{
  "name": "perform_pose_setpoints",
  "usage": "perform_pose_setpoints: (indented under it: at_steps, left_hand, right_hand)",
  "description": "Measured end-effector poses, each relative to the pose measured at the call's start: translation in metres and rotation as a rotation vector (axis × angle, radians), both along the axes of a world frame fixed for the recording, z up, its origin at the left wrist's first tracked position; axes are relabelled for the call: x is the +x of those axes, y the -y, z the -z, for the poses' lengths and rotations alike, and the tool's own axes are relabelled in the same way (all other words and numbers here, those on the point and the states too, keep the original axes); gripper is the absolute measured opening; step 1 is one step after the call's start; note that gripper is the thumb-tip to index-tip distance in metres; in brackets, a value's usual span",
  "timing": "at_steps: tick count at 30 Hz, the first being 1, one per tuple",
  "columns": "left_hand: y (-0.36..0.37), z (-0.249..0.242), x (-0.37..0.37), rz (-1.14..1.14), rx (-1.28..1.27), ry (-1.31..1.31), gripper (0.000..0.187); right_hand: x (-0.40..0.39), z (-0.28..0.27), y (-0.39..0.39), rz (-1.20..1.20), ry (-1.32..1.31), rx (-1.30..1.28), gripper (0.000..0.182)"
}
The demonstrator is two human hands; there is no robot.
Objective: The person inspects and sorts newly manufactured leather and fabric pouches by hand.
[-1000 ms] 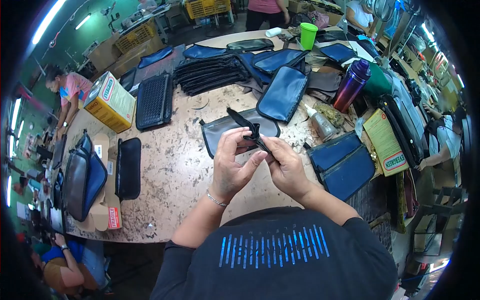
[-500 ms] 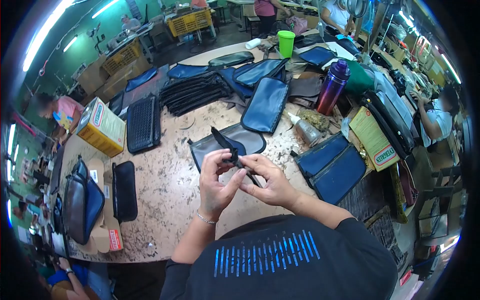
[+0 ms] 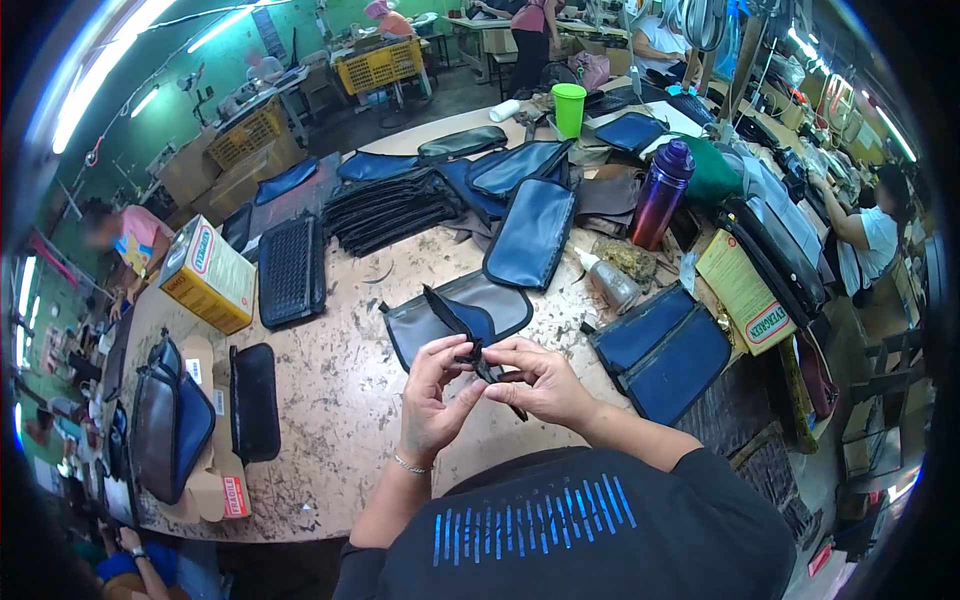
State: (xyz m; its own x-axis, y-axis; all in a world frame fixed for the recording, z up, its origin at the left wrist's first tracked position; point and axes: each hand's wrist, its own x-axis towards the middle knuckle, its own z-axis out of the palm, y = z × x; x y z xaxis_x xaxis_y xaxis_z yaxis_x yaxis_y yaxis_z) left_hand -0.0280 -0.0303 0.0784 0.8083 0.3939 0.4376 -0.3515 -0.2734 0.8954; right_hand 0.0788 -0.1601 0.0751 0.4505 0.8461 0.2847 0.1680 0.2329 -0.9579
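My left hand [image 3: 436,393] and my right hand [image 3: 540,383] meet over the near part of the table, fingertips pinched together. Between them they hold a narrow black strip [image 3: 449,312], whose far end sticks up and away while its other end hangs below my right fingers. Its exact kind is hard to make out, and the middle is partly hidden by my fingers. Just beyond my hands lies a grey and blue pouch [image 3: 415,322] with black edging. To the right of them rests a dark blue pouch [image 3: 672,362], a zipper-like band across it.
Blue pouches [image 3: 530,235] and a stack of black pieces [image 3: 385,212] lie farther back. A purple bottle [image 3: 661,195], a glue bottle [image 3: 612,283] and a green cup [image 3: 568,110] stand right of centre. A yellow tin [image 3: 208,275] stands left. Other people [image 3: 875,225] sit around.
The strip's upper end has tipped lower and towards my hands. My fingers have shifted slightly along it, still pinching. The whole view has shifted a little.
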Motion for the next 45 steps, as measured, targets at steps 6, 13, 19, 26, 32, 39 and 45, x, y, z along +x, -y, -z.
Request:
perform_pose_setpoints:
  at_steps: [6, 13, 19, 26, 32, 39, 45]
  left_hand:
    - [0.0, 0.001, -0.002, -0.018, -0.013, 0.012, 0.036]
    - [0.002, 0.005, -0.001, -0.053, -0.017, 0.016, 0.033]
    - [0.003, 0.003, -0.001, -0.073, 0.03, 0.028, 0.032]
    - [0.008, 0.002, 0.0, -0.134, 0.124, 0.018, 0.032]
    - [0.011, 0.011, -0.001, -0.181, 0.157, 0.025, 0.024]
    - [0.013, 0.014, -0.001, -0.181, 0.145, 0.01, 0.032]
    - [0.015, 0.016, 0.0, -0.187, 0.108, -0.016, 0.032]
  right_hand:
    - [-0.003, -0.003, 0.0, -0.03, -0.083, -0.004, 0.034]
    - [-0.005, 0.001, 0.0, -0.028, -0.184, 0.017, 0.03]
    - [-0.001, 0.007, 0.0, 0.016, -0.062, 0.056, 0.028]
    - [-0.01, 0.003, 0.002, 0.101, -0.087, 0.061, 0.03]
    - [-0.009, 0.002, 0.002, 0.258, 0.445, 0.083, 0.015]
    - [-0.01, 0.001, 0.003, 0.28, 0.555, 0.123, 0.011]
    - [-0.01, 0.003, 0.003, 0.274, 0.533, 0.112, 0.011]
